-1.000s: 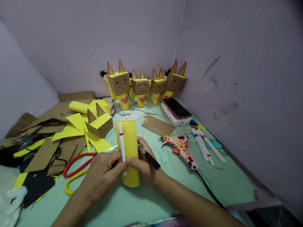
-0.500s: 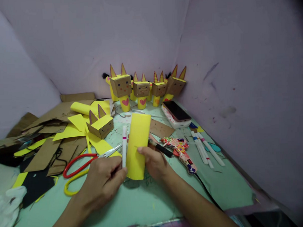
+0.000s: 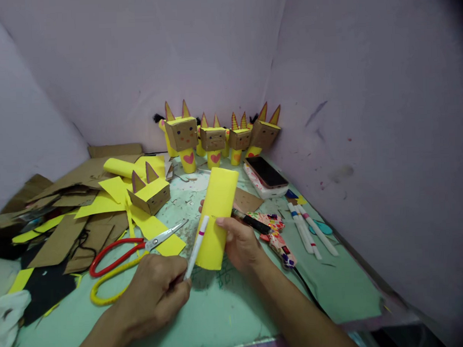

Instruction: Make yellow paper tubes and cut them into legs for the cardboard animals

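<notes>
My right hand point(image 3: 238, 240) grips a yellow paper roll point(image 3: 218, 214), held tilted above the green table, and also pinches a black pen point(image 3: 251, 222) between its fingers. My left hand point(image 3: 155, 292) is closed on a white marker with a pink band point(image 3: 196, 247), whose tip leans against the roll's lower left edge. Red and yellow handled scissors point(image 3: 128, 253) lie just left of my hands.
Several cardboard-headed yellow figures point(image 3: 215, 138) stand against the back wall. A loose cardboard head point(image 3: 149, 191) rests on yellow paper and cardboard scraps point(image 3: 66, 220) at left. A phone point(image 3: 267, 172), a patterned glue gun point(image 3: 277, 235) and white markers point(image 3: 309, 226) lie to the right.
My right hand lifted the yellow roll off the table and tilted it. My left hand drew the pink-banded marker away from the roll's face and down to its edge.
</notes>
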Tool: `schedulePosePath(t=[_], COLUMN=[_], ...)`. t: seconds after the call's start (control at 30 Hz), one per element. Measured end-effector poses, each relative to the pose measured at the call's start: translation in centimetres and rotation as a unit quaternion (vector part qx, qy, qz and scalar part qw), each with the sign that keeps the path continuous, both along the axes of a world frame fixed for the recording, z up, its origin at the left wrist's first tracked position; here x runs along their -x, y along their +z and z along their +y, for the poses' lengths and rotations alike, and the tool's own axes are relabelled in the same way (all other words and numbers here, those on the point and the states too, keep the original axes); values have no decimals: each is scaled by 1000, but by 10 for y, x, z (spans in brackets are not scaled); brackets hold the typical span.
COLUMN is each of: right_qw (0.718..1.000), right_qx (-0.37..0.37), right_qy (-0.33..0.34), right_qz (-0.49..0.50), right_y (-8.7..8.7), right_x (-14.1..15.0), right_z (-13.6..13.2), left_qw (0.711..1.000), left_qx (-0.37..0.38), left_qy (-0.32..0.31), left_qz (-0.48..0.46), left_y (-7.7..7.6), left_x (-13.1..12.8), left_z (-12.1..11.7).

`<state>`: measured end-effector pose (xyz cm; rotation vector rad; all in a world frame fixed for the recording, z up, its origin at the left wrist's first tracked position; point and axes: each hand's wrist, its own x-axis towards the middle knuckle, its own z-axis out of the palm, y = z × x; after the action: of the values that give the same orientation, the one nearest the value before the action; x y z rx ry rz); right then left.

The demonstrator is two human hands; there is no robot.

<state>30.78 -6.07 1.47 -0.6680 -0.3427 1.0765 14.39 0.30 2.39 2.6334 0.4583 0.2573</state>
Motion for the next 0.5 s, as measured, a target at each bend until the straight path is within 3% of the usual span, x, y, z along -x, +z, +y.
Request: schedulePosePath(t=[0.3, 0.5], right_qw=[999, 999], right_qx=[5, 10], right_qy=[37, 36], right_qz=[13, 17], right_y=[-3, -3], right_x=[2, 2], right_z=[-1, 0], left_qw=[1000, 1000], left_qx=[-6, -7], left_qy=[0, 1], left_qz=[-16, 1], left_y=[-6, 0], left_x=[2, -2], left_z=[0, 0])
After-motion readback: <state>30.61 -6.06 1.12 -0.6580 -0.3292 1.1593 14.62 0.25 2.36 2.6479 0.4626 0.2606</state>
